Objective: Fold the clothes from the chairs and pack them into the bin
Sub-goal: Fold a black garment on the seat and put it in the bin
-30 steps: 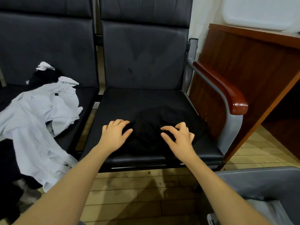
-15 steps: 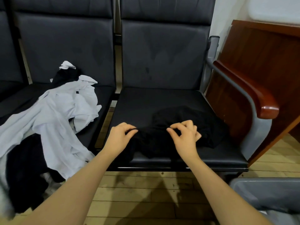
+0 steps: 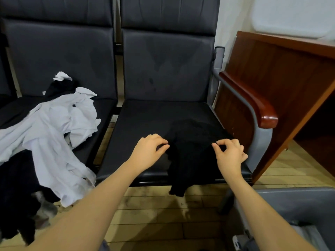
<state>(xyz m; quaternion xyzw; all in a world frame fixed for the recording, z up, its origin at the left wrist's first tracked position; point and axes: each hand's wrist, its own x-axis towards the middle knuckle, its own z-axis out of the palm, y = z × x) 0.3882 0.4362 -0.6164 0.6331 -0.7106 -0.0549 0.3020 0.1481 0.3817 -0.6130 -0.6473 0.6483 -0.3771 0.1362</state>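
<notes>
A black garment lies on the seat of the right-hand black chair, and part of it hangs over the seat's front edge. My left hand pinches the garment's left edge between thumb and fingers. My right hand pinches its right edge the same way. A heap of white clothes mixed with black ones covers the left chair and spills toward the floor. The grey bin stands at the lower right, with pale cloth inside.
A wooden armrest on a grey metal frame bounds the right chair. Behind it stands a brown wooden desk. The floor is of pale wooden boards.
Both hands went from resting spread on the black garment to pinching its edges. The garment has been pulled toward me, and a part now hangs over the seat's front.
</notes>
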